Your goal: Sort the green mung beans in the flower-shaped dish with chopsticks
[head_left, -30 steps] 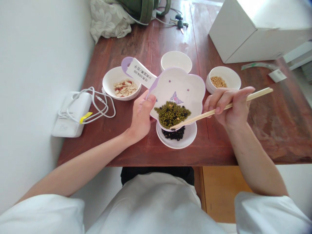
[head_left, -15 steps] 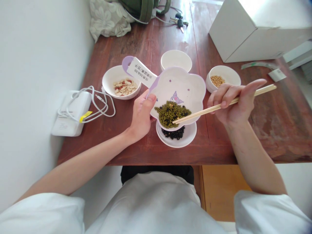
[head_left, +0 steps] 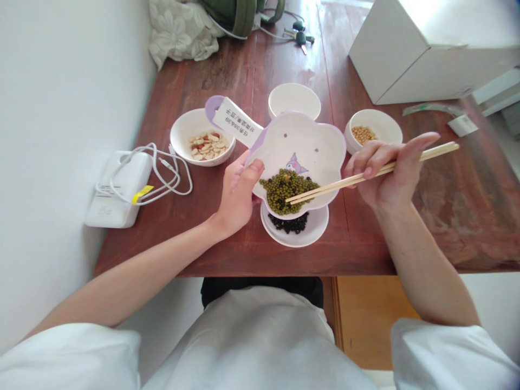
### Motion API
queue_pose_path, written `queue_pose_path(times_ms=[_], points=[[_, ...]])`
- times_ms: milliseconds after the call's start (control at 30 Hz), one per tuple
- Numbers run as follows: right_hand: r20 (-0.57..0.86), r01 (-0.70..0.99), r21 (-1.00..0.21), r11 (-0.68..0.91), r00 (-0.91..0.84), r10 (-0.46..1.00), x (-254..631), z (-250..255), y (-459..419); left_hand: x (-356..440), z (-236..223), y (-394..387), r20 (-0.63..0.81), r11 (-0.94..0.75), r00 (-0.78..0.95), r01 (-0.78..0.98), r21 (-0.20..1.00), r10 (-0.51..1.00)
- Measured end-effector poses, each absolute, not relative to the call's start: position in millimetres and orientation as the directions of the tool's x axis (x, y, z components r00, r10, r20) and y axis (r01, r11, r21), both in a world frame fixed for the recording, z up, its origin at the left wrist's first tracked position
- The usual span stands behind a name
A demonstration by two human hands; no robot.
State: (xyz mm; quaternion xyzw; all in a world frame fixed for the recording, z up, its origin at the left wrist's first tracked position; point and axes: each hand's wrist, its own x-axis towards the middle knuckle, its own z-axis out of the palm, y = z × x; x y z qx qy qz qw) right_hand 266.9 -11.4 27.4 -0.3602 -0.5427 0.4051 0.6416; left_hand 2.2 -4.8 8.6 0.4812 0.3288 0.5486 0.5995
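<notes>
Chopsticks point(head_left: 325, 188), clenched in the right hand point(head_left: 385, 170), had risen from the dish's lower rim and now lay across the mung beans point(head_left: 284, 190), pinching no visible bean. The left hand point(head_left: 238, 195) grasped the flower-shaped ceramic dish point(head_left: 320, 141), tilted above a bowl point(head_left: 312, 234) of black beans. On the reddish wooden table point(head_left: 467, 227) sat bowls of peanuts point(head_left: 205, 146) and soybeans point(head_left: 363, 135), beside a white wall point(head_left: 60, 135).

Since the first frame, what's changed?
The right hand swung the chopsticks, lifting their tips from the near rim of the bowl to over the green beans. The left hand kept hold of the flower bowl; nothing was taken or let go. The peanuts and soybeans stayed put.
</notes>
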Motion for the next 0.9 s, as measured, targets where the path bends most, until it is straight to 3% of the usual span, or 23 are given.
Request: queue_pose_path(times_ms=[900], points=[[0.512,-0.093,-0.854,0.511,0.013,0.859,262.9,23.0,-13.9,1.5,6.5,-3.8,0.145,-0.07,0.204,-0.333,0.94,0.968]])
